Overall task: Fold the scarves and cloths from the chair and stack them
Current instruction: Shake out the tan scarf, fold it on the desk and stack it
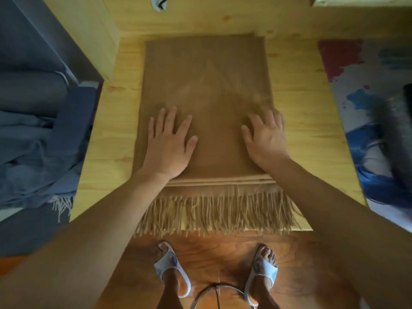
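Note:
A tan fringed scarf lies folded in layers on the light wooden table, its fringe hanging over the near edge. My left hand presses flat on the scarf's near left part, fingers spread. My right hand presses flat on its near right part, fingers straight. A blue-grey fringed scarf lies crumpled on the dark blue chair at the left.
A cloth with blue and red splashes lies on the table's right side, with a dark furry thing on top. A wooden cabinet wall stands at the back left. My sandalled feet stand on the wood floor below the table edge.

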A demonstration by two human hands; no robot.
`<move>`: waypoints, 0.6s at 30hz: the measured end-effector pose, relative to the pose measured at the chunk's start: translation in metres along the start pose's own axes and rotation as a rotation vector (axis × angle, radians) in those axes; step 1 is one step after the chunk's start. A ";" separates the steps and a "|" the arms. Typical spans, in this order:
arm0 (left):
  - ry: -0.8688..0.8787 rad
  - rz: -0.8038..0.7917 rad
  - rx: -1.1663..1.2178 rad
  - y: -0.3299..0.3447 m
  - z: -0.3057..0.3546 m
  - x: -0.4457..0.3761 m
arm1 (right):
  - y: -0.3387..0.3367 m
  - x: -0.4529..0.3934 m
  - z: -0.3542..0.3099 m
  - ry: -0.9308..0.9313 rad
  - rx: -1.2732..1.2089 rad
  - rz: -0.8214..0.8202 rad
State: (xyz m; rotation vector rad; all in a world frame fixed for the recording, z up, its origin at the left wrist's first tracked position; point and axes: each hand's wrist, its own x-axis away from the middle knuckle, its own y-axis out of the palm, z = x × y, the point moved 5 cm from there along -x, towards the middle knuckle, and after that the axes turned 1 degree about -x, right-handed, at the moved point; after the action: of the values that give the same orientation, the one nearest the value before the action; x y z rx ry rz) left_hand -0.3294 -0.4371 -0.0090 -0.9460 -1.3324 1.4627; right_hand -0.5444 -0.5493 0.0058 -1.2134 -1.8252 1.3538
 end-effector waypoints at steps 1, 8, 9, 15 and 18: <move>0.072 0.012 0.025 -0.010 0.007 0.017 | -0.017 0.017 0.003 0.062 -0.075 0.094; 0.298 -0.164 -0.044 -0.004 0.035 0.089 | -0.037 0.091 0.054 0.721 -0.216 -0.320; 0.297 -0.140 -0.037 -0.006 0.040 0.087 | -0.038 0.089 0.053 0.745 -0.241 -0.343; 0.330 -0.064 -0.007 -0.007 0.090 0.074 | -0.047 0.083 0.040 1.042 -0.854 -0.237; 0.254 -0.017 -0.015 -0.016 0.093 0.067 | -0.057 0.080 0.016 1.198 -1.602 -0.182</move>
State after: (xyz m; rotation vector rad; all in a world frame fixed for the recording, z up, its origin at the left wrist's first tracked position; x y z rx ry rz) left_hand -0.4354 -0.4001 0.0210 -1.0882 -1.1632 1.2740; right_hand -0.6119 -0.4895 0.0481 -1.7436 -1.6505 -1.2018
